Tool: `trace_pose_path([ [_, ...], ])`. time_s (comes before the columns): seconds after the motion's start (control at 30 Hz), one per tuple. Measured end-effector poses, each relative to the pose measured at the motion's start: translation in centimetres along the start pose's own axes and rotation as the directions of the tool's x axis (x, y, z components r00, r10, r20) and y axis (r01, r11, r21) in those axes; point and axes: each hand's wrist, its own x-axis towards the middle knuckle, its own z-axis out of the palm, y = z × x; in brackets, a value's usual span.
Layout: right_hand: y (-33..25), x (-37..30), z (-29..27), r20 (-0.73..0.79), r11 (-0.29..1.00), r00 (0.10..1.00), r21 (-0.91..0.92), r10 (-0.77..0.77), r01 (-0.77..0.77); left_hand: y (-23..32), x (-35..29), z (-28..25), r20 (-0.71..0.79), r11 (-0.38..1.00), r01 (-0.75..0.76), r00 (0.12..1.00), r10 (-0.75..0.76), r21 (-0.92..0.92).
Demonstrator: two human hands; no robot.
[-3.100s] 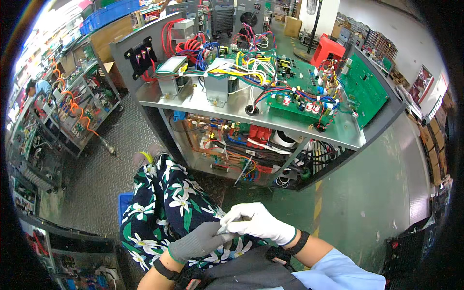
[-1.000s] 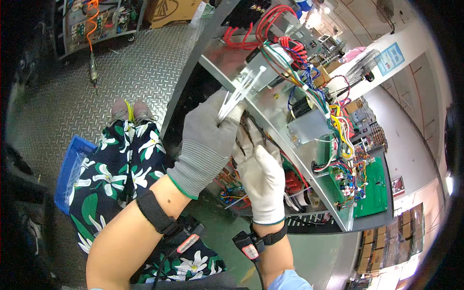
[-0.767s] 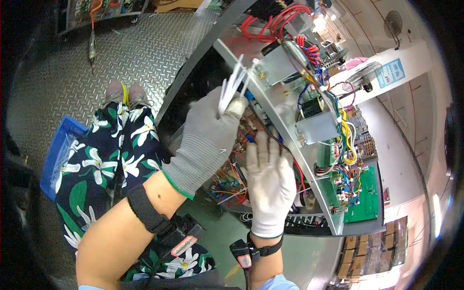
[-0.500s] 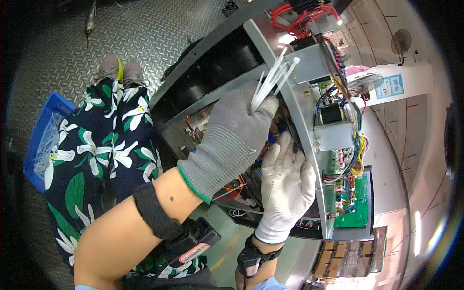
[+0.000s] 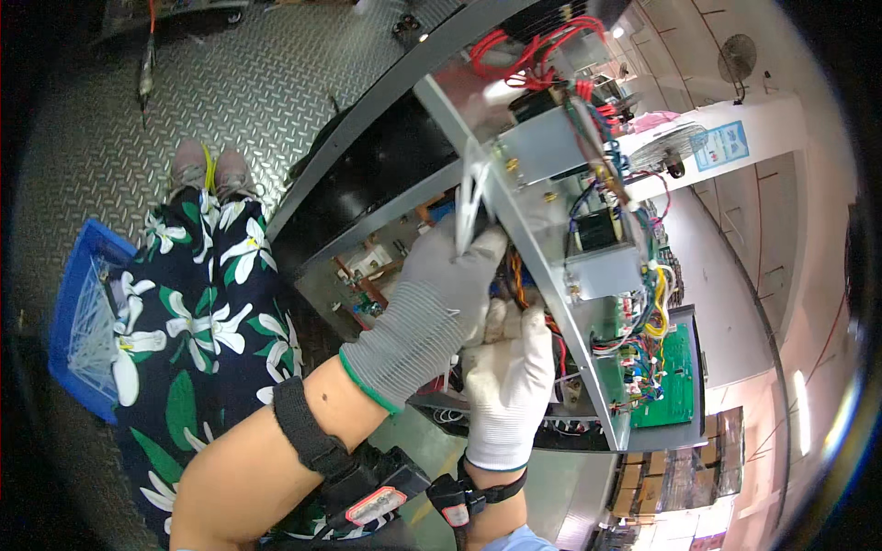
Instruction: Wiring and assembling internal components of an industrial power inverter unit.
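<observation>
My left hand [image 5: 432, 308], in a grey knit glove, pinches a small bundle of white cable ties [image 5: 470, 197] that stick up past the fingers. My right hand [image 5: 507, 381], in a white glove, reaches into the wiring under the top shelf of a grey metal equipment frame [image 5: 542, 266]; its fingertips are hidden behind my left hand. Whether the right hand grips anything cannot be seen. Red, yellow and blue wires [image 5: 588, 119] run over the frame's top, and a green circuit board [image 5: 663, 376] lies at its far end.
A blue crate [image 5: 78, 321] with more white ties sits on the steel tread-plate floor [image 5: 248, 83] at my left. My floral-print trousers [image 5: 193, 312] and shoes [image 5: 207, 170] are below. A fan [image 5: 735, 57] hangs on the wall beyond.
My view has swung down and closer to the frame. The left hand has lifted the cable ties up against the shelf edge, and the right hand has gone deeper into the wiring.
</observation>
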Motion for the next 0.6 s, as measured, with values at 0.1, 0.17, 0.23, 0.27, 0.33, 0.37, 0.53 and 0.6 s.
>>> trace_pose_path([
  [0.1, -0.2, -1.2, 0.7, 0.005, 0.997, 0.997, -0.031, 0.072, -0.072, 0.5, -0.2, 0.4, -0.025, 0.994, 0.033, 0.999, -0.036, -0.103],
  [0.17, -0.6, -2.9, 1.1, 0.0, 0.921, 0.998, -0.386, -0.062, 0.057, 0.8, -0.4, 0.5, -0.028, 0.99, 0.086, 0.996, -0.09, -0.109],
  [0.23, -0.7, -3.6, 1.3, 0.282, 0.61, 0.866, -0.62, -0.413, 0.493, 0.9, -0.6, 0.5, -0.037, 0.995, 0.057, 0.997, -0.06, -0.08],
  [0.27, -1.0, -3.9, 1.2, 0.371, 0.501, 0.836, -0.674, -0.405, 0.542, 0.9, -0.7, 0.5, -0.098, 0.998, 0.059, 0.993, -0.059, 0.005],
  [0.33, -1.4, -3.6, 0.7, 0.475, 0.288, 0.795, -0.756, -0.377, 0.588, 0.5, -0.8, 0.7, -0.164, 0.992, 0.105, 0.982, -0.094, 0.063],
  [0.37, -1.6, -3.4, 0.2, 0.451, 0.289, 0.823, -0.783, -0.346, 0.551, 0.1, -0.8, 1.0, -0.162, 0.992, 0.103, 0.983, -0.091, 0.068],
  [0.53, -2.6, -3.9, -2.0, 0.517, 0.251, 0.744, -0.722, -0.423, 0.644, -2.0, 0.0, 2.9, -0.004, 0.873, 0.278, 0.952, -0.305, -0.4],
  [0.6, -3.0, -4.4, -2.4, 0.493, 0.293, 0.772, -0.729, -0.402, 0.619, -2.6, 0.2, 3.1, 0.072, 0.812, 0.309, 0.946, -0.316, -0.496],
])
